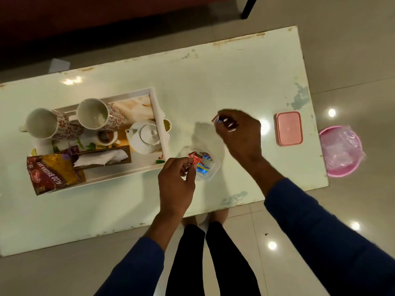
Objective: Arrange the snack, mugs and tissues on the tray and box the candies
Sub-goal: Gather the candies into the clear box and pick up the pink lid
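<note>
Candies going into the clear box, centre frame.
Left hand (176, 182) pinches a red candy (194, 157) over the clear box (206, 167); right hand (239, 133), fingers curled, pinches another candy (217, 119) above. Pink lid (289, 128) at right; tray (159, 116) with mugs (100, 114) at left.

The widest free stretch of the bench (224, 77) lay along its far side, bare from behind the tray (159, 116) to the right end, and a second bare strip ran along the near left edge. The tray crowded the left part, with two tall mugs (70, 120), a tissue holder (102, 157) and a snack packet (53, 174) standing up in the way. Between the clear box (206, 167) at mid-bench and the pink lid (289, 128) near the right end the surface was open, though the right hand (239, 133) hung over that gap.
</note>
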